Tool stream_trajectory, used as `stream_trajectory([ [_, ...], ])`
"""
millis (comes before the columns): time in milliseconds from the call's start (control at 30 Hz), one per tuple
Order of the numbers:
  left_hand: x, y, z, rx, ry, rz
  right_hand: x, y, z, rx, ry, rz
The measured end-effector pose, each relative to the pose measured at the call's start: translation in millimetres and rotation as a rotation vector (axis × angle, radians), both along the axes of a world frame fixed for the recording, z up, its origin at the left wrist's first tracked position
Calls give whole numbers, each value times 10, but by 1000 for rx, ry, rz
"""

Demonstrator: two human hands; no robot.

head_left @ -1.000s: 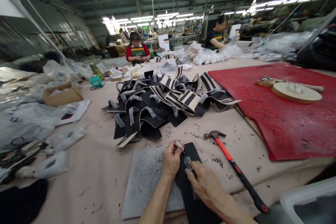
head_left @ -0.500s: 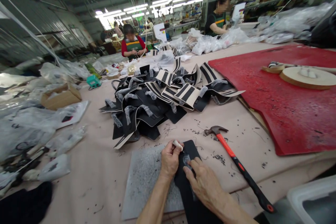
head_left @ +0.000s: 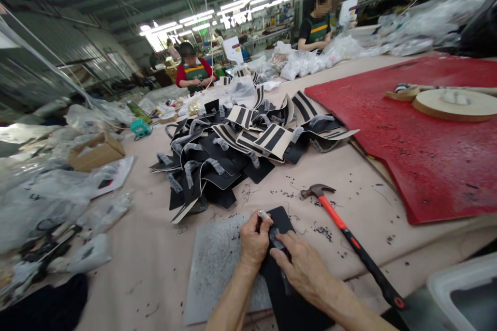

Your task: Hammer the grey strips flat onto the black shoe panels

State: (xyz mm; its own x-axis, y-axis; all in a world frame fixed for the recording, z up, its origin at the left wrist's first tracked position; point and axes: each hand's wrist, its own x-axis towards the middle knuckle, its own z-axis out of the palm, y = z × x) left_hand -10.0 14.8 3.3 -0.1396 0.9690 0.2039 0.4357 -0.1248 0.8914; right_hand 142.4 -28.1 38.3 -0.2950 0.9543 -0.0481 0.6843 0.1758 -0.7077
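My left hand (head_left: 253, 241) is closed around a small pale punch-like tool (head_left: 264, 214), held upright over a black cut piece (head_left: 280, 269). That piece lies on a grey mat (head_left: 217, 264) at the table's near edge. My right hand (head_left: 301, 266) presses its fingers onto a small grey tab (head_left: 275, 237) on the black piece, right next to the tool's tip. A hammer with a red and black handle (head_left: 349, 240) lies on the table just to the right of both hands.
A heap of black and striped cut pieces (head_left: 240, 152) lies beyond the mat. A red board (head_left: 419, 139) with a round wooden disc (head_left: 454, 104) fills the right. Plastic bags and a cardboard box (head_left: 95, 151) crowd the left. Two people work at the far end.
The view has shifted slightly down and left. Both hands stay on the black piece, with the tool nudged a little closer to the tab.
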Motion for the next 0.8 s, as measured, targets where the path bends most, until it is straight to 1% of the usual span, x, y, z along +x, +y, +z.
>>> stream_trajectory([
  [67, 0, -11, 20, 16, 44, -15, 181, 53, 53, 58, 26, -36],
  [100, -1, -15, 28, 24, 62, -26, 304, 88, 57, 109, -3, -80],
  [167, -1, -19, 36, 46, 89, -49, 589, 166, 5, 207, -158, -194],
  [200, -1, -19, 37, 57, 97, -62, 736, 202, -46, 221, -265, -241],
  [233, -1, -19, 36, 67, 102, -73, 875, 232, -108, 203, -368, -273],
  [267, 0, -18, 33, 75, 105, -82, 1000, 255, -171, 154, -441, -295],
  [300, 0, -18, 31, 80, 107, -91, 1105, 272, -230, 74, -454, -325],
  [367, 1, -16, 26, 87, 113, -102, 1246, 294, -302, -120, -330, -394],
  [433, 1, -16, 28, 97, 120, -119, 1302, 312, -285, -292, -137, -439],
  [500, 4, -20, 38, 107, 120, -134, 1288, 332, -171, -409, -6, -421],
  [600, 11, -31, 55, 112, 115, -151, 1179, 339, 128, -483, 115, -370],
  [667, 15, -36, 51, 114, 119, -152, 1075, 313, 339, -428, 186, -359],
  [700, 17, -36, 42, 115, 123, -150, 1022, 291, 426, -342, 206, -348],
  [733, 17, -33, 29, 116, 128, -150, 972, 267, 494, -214, 208, -327],
  [800, 14, -25, -5, 116, 141, -153, 894, 223, 569, 104, 129, -241],
])
